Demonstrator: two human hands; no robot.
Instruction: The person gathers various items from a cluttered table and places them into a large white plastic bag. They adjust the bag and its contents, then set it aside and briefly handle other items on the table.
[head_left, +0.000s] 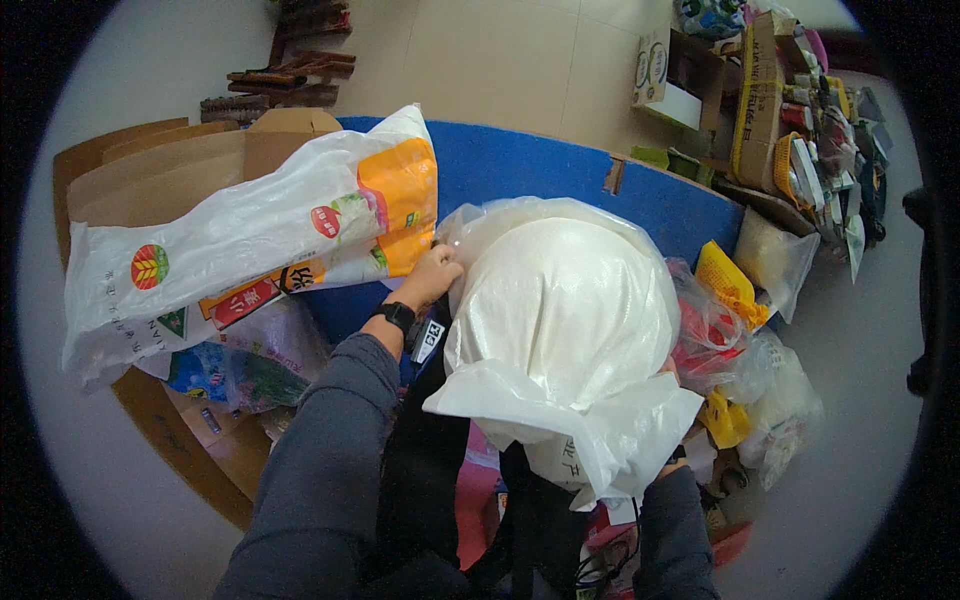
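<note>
A bulging white woven plastic sack fills the middle of the view, with a translucent plastic layer around its far edge. The fold nearest me hangs loose and bears printed writing. At the sack's left edge, my left hand pinches the translucent plastic between curled fingers. My right hand is against the sack's right side; only a little of it shows, the rest hidden behind the plastic. Left of my left hand lies a long white and orange printed flour sack, flattened across an open cardboard box.
A blue board spans behind the sacks. Plastic bags and a yellow plastic basket crowd the right side. Farther right stand cardboard boxes with piled goods. Wooden stools sit on the tiled floor at the back left.
</note>
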